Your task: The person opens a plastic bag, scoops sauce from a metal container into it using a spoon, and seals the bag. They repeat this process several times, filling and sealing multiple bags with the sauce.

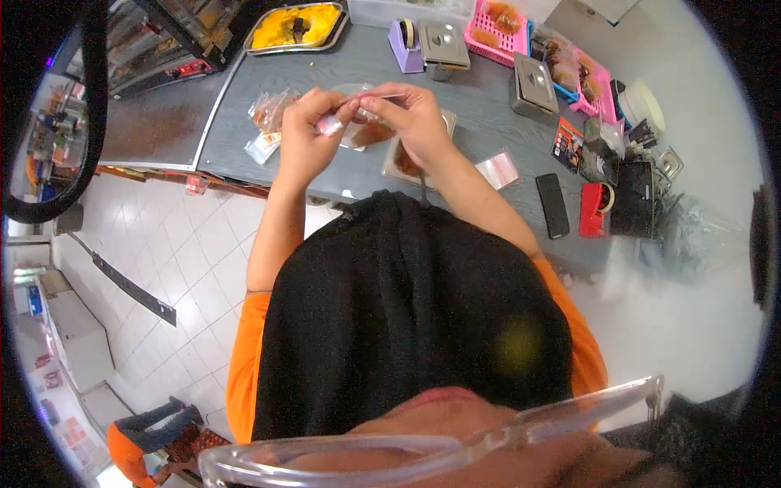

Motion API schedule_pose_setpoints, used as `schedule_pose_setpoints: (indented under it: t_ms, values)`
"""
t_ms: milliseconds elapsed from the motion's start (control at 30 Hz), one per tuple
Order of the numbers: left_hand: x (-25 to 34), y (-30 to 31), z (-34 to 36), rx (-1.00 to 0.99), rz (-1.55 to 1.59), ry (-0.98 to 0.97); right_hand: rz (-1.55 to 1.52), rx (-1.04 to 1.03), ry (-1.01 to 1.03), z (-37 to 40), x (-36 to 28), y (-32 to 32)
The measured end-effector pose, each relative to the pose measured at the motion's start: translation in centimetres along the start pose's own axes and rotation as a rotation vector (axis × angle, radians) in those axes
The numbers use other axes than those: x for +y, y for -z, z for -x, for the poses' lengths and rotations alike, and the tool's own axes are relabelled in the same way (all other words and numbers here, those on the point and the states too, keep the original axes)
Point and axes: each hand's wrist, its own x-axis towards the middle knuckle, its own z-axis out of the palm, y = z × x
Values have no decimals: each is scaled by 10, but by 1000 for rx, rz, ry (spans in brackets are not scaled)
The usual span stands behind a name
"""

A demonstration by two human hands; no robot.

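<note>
Both hands meet over the grey table, fingertips pinched together at the top of a small clear plastic bag point(370, 134) with reddish-brown contents. My left hand point(313, 130) is closed on the bag's edge, with a small white-and-pink label point(329, 124) by its fingers. My right hand point(407, 118) pinches the same edge from the other side. Beneath my right wrist stands a metal tray point(398, 163) with reddish-brown food. Several filled clear bags point(272, 111) lie left of my left hand. A stack of white-and-pink labels point(498, 169) rests right of my right forearm.
A tray of yellow food point(294, 28), a purple tape dispenser point(405, 47), lidded metal containers point(444, 45) and pink baskets point(495, 34) stand at the back. A phone point(552, 206) and red tape dispenser point(594, 210) lie right. Another person point(130, 447) bends at lower left.
</note>
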Motion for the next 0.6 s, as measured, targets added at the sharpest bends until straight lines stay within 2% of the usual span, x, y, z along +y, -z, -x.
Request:
schedule_pose_setpoints:
  t_ms: [100,200,267,333,400,433,467,500,533,600]
  values:
    - [-5,0,7,-38,-30,-20,26,-18,-13,1,9,6]
    - [-15,-4,18,23,-14,-27,117,10,-18,1,21,12]
    - [-24,0,24,36,41,98,205,49,-20,-1,29,18]
    - [-39,6,28,24,75,135,272,95,-12,-5,35,24]
    - [-60,15,31,124,126,223,337,144,-3,-12,38,30]
    - [-55,28,26,107,147,435,460,225,-13,-19,37,37]
    - [-71,39,25,100,149,432,583,306,-23,-29,38,46]
    - [-99,49,27,185,70,424,688,283,69,-45,58,70]
    - [-126,57,27,270,-10,417,690,289,69,-59,69,84]
    - [-169,69,21,304,-70,493,1355,162,206,-81,84,103]
